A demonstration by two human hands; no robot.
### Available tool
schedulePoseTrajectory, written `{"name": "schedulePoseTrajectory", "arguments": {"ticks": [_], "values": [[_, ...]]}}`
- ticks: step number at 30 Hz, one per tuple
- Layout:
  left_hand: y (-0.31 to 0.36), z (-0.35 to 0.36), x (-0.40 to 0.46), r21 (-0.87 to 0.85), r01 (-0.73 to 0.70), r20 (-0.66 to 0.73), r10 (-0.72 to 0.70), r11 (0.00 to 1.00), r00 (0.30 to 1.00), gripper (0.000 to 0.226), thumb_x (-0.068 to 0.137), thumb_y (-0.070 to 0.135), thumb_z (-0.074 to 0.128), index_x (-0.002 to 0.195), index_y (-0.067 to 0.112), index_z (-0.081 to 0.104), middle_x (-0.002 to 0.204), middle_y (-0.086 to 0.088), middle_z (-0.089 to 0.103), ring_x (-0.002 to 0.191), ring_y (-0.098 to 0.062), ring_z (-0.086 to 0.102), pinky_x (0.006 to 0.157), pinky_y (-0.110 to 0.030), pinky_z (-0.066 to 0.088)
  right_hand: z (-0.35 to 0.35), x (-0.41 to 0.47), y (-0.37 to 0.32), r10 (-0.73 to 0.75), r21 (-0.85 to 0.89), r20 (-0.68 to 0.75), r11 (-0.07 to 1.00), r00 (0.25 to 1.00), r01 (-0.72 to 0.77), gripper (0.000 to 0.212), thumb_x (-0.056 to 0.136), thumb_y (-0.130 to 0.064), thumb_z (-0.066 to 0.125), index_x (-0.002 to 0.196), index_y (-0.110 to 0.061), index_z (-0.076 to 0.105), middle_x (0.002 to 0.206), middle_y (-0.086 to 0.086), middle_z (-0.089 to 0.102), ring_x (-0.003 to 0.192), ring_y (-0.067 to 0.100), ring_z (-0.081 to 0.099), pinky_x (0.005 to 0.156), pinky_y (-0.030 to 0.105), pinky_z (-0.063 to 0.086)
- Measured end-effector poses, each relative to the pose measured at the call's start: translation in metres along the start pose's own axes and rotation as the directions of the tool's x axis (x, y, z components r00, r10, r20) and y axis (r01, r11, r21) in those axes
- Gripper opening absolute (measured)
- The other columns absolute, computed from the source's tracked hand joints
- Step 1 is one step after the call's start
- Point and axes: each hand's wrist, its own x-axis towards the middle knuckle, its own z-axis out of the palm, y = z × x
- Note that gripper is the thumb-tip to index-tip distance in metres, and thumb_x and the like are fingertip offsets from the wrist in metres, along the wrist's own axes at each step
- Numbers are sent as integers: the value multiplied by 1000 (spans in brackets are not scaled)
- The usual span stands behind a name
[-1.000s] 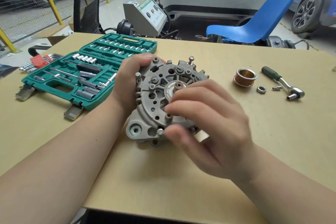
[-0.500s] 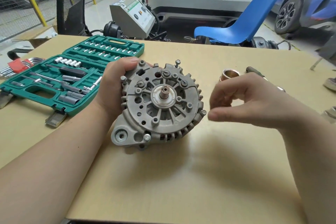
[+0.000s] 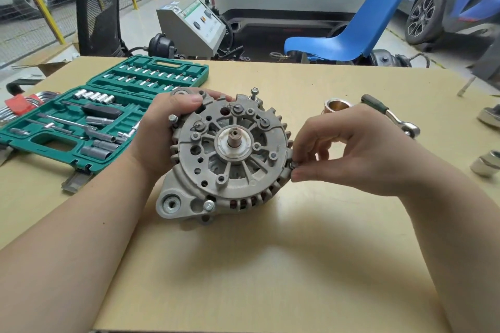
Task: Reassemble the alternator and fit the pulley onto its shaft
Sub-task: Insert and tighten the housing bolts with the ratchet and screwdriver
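right hand (image 3: 349,149) pinching bolt (image 3: 293,164) (alternator (image 3: 230,159) rim)

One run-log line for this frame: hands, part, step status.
left hand grips alternator | right hand pinches bolt at housing's right edge | pulley on table, not fitted | shaft bare

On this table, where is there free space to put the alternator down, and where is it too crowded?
The widest bare patch is the near part of the table, between both forearms, just in front of the alternator. Another free strip lies behind it, between the green socket case and the pulley. The right side is crowded: pulley, ratchet and loose metal parts.
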Motion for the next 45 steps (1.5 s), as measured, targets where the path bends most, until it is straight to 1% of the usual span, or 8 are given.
{"name": "schedulePoseTrajectory", "arguments": {"ticks": [6,14,17,20,26,34,40,45], "values": [[0,-6,4,121,-60,-35,65,991,997,50,84,16,48,119,-14,66,100,-21,79,94,-34,77,77,-33,62,-4,-1,-5,-15,-82,8,996,1000,15,11,82,-23,88,87,-18,79,77,-8,75,73,15,71,66,35,56],[1,1,1,32,-26,-16,26,999,1000,47,85,20,45,112,-11,69,105,-27,75,95,-32,77,77,-30,62,1,-2,-16,-66,-340,8,938,998,65,28,86,-52,77,81,-24,75,69,-18,63,65,7,62,60,35,53],[1,4,0,7,-23,-34,23,1000,999,53,87,23,44,119,-13,64,110,-30,72,97,-33,75,79,-32,62,0,-3,-18,-83,-364,7,928,997,80,25,90,-45,76,81,-21,77,70,-16,63,63,7,60,58,39,52],[1,4,-1,-43,8,-24,-9,999,1000,48,91,29,42,111,-7,67,98,-20,78,89,-30,77,75,-32,63,1,-5,-18,-94,-395,14,914,995,92,19,93,-34,76,81,-20,75,71,-14,62,64,11,59,58,39,51],[1,5,-3,-46,22,-52,-25,999,998,45,98,31,42,108,-3,71,97,-19,79,88,-31,78,74,-33,63,2,-5,-22,-118,-468,23,876,993,115,19,92,-29,72,77,-18,70,69,-11,59,62,17,58,55,39,50],[3,7,-3,-146,73,-28,-78,987,997,49,98,40,50,110,-5,67,97,-20,79,90,-32,78,75,-35,64,-1,-5,-20,-30,-369,21,929,999,36,21,89,-42,73,77,-25,71,66,-18,59,64,8,60,58,36,51],[4,10,-4,-207,89,-44,-100,974,994,61,91,45,48,112,-8,66,100,-23,79,94,-35,78,74,-36,65,0,-2,-10,70,-186,16,980,997,-66,37,83,-66,72,75,-29,73,65,-6,66,64,19,65,57,42,53],[2,7,-3,-164,55,-66,-67,985,996,53,106,37,38,108,-7,68,96,-20,80,89,-31,79,72,-32,64,2,0,-1,131,-100,-38,986,991,-134,48,67,-73,80,70,-27,72,64,-3,67,62,22,63,57,44,51]]}}
